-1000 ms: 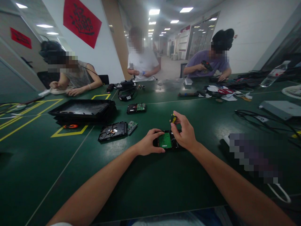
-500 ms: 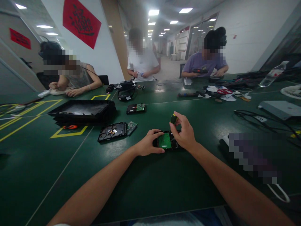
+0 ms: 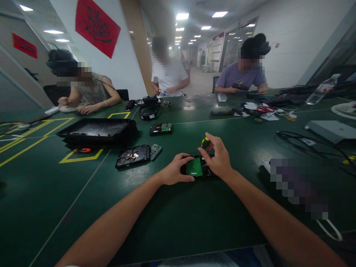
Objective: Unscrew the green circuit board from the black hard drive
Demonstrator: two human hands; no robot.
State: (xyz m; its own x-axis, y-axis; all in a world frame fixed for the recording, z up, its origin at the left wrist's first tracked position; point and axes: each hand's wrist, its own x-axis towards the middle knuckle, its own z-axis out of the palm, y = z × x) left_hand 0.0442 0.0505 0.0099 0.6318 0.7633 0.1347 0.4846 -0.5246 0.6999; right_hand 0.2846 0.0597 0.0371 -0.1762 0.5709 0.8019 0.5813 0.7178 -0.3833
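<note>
A black hard drive with a green circuit board (image 3: 194, 167) lies flat on the green table in front of me. My left hand (image 3: 177, 169) grips the drive's left end, thumb along the near edge and fingers over the far edge. Above the drive's right part, my right hand (image 3: 218, 155) holds a short yellow-and-black screwdriver (image 3: 205, 142) by its handle, between thumb and fingers. The screwdriver's shaft and tip are hidden behind the hand. Left of my hands lie an opened black hard drive (image 3: 133, 156) and a loose circuit board (image 3: 156, 151).
Another hard drive (image 3: 161, 128) lies farther back. Stacked black trays (image 3: 97, 133) stand at the left, with an orange-handled tool (image 3: 83, 150) beside them. A grey box (image 3: 330, 130), cables (image 3: 303, 139) and a bottle (image 3: 322, 89) are at the right. Three people sit across the table.
The screwdriver handle has turned and tilted slightly in my right hand, whose thumb and fingers have shifted. My left hand and the drive stay in place.
</note>
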